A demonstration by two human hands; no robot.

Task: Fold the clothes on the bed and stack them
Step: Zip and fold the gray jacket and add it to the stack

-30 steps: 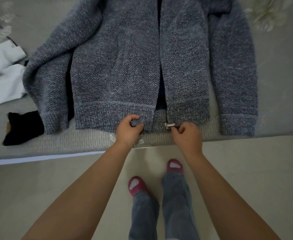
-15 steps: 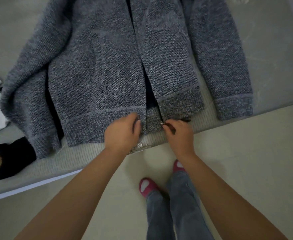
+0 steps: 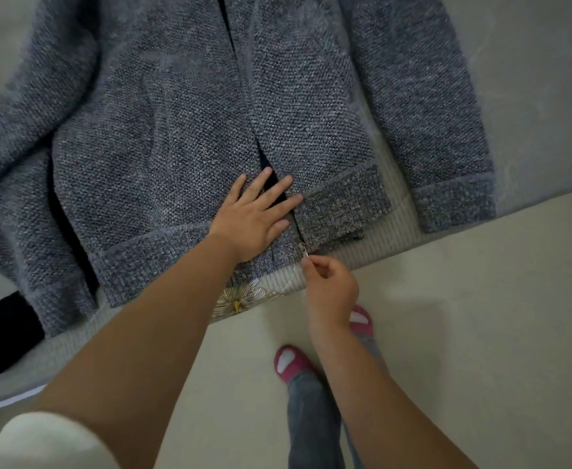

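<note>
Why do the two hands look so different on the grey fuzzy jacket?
The left hand lies flat with straight, spread fingers, pressing on the grey knitted zip-up jacket; the right hand is curled, pinching the small metal zipper pull. The left hand rests up on the jacket's front, across its opening; the right hand is off the cloth, just below the hem. Both hands work at the jacket's bottom edge.

**Pale floor beside a grey-covered bed**

A smooth beige floor (image 3: 480,333) fills the lower right and runs up to the edge of the bed (image 3: 548,96). The bed has a grey cover, a ribbed cream border (image 3: 389,238) and a printed gold flower (image 3: 240,296). Soft, even light casts a faint shadow on the floor.
</note>
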